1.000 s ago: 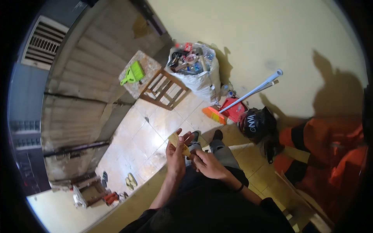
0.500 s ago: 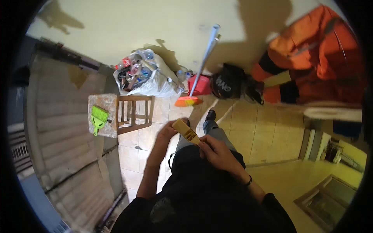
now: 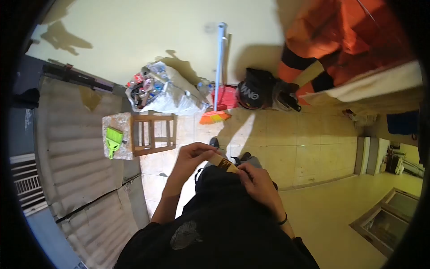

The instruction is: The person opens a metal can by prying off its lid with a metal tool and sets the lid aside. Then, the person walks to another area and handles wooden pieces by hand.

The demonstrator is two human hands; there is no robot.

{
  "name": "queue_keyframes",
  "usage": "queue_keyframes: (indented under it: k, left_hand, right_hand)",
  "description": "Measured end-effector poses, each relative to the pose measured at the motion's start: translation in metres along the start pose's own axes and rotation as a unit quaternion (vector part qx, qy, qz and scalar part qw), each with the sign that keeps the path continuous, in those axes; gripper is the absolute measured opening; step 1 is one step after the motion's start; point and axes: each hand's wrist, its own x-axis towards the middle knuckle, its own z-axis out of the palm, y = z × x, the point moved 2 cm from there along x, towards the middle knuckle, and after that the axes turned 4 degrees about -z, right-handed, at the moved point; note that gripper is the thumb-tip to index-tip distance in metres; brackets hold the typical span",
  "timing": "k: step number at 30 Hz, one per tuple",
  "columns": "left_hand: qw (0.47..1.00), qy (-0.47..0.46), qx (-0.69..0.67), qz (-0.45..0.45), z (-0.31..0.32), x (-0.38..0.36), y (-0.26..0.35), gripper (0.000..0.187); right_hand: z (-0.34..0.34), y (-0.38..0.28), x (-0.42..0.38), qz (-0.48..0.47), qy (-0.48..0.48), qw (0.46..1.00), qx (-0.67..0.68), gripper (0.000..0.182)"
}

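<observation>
Between my two hands, in front of my body, is a flat tan strip with dark printed or cut markings (image 3: 225,164); its exact kind cannot be made out. My left hand (image 3: 193,158) pinches its upper left end, with the fingers partly covering that end. Its lower right end is gripped between the thumb and fingers of my right hand (image 3: 256,183). A dark band circles my right wrist.
A wooden stool (image 3: 154,140) at left bears a green hand brush with dustpan (image 3: 113,140). Along the wall stand a white bag of bottles (image 3: 181,96), a broom (image 3: 216,117), a red dustpan (image 3: 228,96) and a black bag (image 3: 256,89). Orange cloth (image 3: 333,33) hangs at right.
My left hand has shifted right and its fingers now reach over more of the strip's upper end. The strip has moved slightly right and down. My view has turned a little, and my feet have shifted.
</observation>
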Motion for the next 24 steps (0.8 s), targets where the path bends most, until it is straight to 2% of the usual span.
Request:
queue_keyframes:
  k: [1,2,4,5,6,8,9,11,12,14,18,21,24]
  left_hand:
    - [0.999,0.035,0.002,0.005,0.006,-0.001,-0.005,0.015]
    - [0.998,0.062,-0.013,0.000,0.011,0.000,-0.006,0.022]
    - [0.988,0.134,0.036,0.070,0.039,-0.007,-0.007,0.035]
    - [0.954,0.132,0.225,0.151,0.062,-0.016,0.001,0.058]
    - [0.867,0.114,0.428,0.228,0.083,-0.028,0.002,0.070]
    - [0.784,0.028,0.543,0.299,0.145,-0.045,0.012,0.076]
    - [0.785,0.047,0.544,0.293,0.163,-0.048,0.002,0.076]
    - [0.783,-0.021,0.558,0.273,0.185,-0.051,-0.027,0.061]
    - [0.784,-0.008,0.559,0.269,0.186,-0.053,-0.036,0.061]
    - [0.753,0.045,0.574,0.317,0.189,-0.056,-0.044,0.045]
    - [0.739,0.040,0.585,0.331,0.204,-0.065,-0.048,0.044]
    - [0.723,0.028,0.613,0.317,0.193,-0.062,-0.055,0.046]
    - [0.722,0.027,0.613,0.320,0.178,-0.063,-0.058,0.039]
  right_hand:
    - [-0.007,0.009,-0.007,-0.031,0.014,0.999,-0.028,0.016]
    - [-0.017,0.016,-0.015,-0.062,0.024,0.996,-0.056,0.014]
    - [-0.041,0.025,-0.034,-0.055,0.026,0.994,-0.092,0.014]
    - [-0.049,0.032,-0.040,-0.055,0.009,0.986,-0.158,0.015]
    - [-0.056,0.037,-0.045,-0.057,-0.010,0.972,-0.226,0.017]
    - [-0.065,0.038,-0.052,-0.104,-0.023,0.967,-0.232,0.016]
    - [-0.071,0.035,-0.055,-0.141,-0.029,0.961,-0.236,0.015]
    - [-0.085,0.028,-0.063,-0.170,-0.046,0.960,-0.218,0.014]
    - [-0.091,0.026,-0.068,-0.180,-0.045,0.963,-0.197,0.014]
    - [-0.104,0.030,-0.075,-0.172,-0.073,0.967,-0.174,0.014]
    - [-0.114,0.041,-0.084,-0.166,-0.119,0.963,-0.178,0.013]
    - [-0.106,0.049,-0.081,-0.151,-0.131,0.962,-0.187,0.015]
    - [-0.098,0.040,-0.076,-0.114,-0.150,0.965,-0.183,0.017]
